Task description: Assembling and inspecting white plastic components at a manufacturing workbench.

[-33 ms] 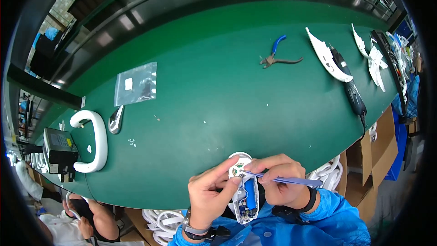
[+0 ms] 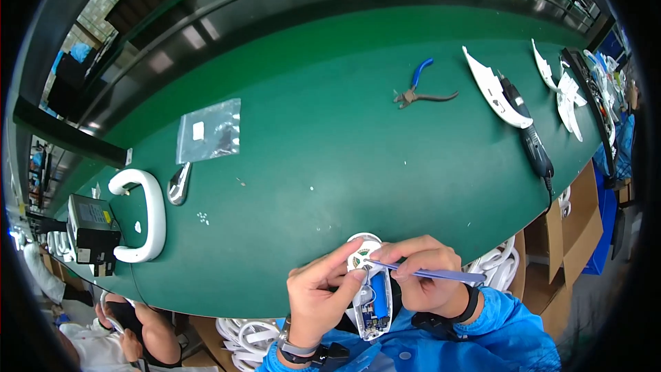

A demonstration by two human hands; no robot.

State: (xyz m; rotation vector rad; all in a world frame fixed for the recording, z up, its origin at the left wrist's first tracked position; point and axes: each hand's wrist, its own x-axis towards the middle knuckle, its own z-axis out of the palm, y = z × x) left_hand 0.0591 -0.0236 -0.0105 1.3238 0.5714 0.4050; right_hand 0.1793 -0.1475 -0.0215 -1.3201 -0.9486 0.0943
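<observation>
At the bench's near edge, my left hand (image 2: 322,291) closes round an open white handheld device (image 2: 359,318), fingers and thumb at its round slotted end (image 2: 363,253). Inside the housing lie a blue cylindrical battery (image 2: 378,295), thin wires and a circuit board (image 2: 372,324). In a pinch, my right hand (image 2: 428,274) holds slim purple tweezers (image 2: 447,275). Their tip reaches the slotted end beside my left fingers; whether it grips anything there is too small to tell.
Pliers (image 2: 413,94) with one blue handle lie farther off. At right are a curved white shell (image 2: 492,89) and a corded black electric screwdriver (image 2: 533,145). A clear bag (image 2: 219,139), a utility knife (image 2: 179,186), a white C-shaped part (image 2: 156,217) and a black box (image 2: 93,224) lie left.
The whole picture has shifted very slightly. Both hands keep their hold on the device and tweezers, with the tip still at the slotted end.
</observation>
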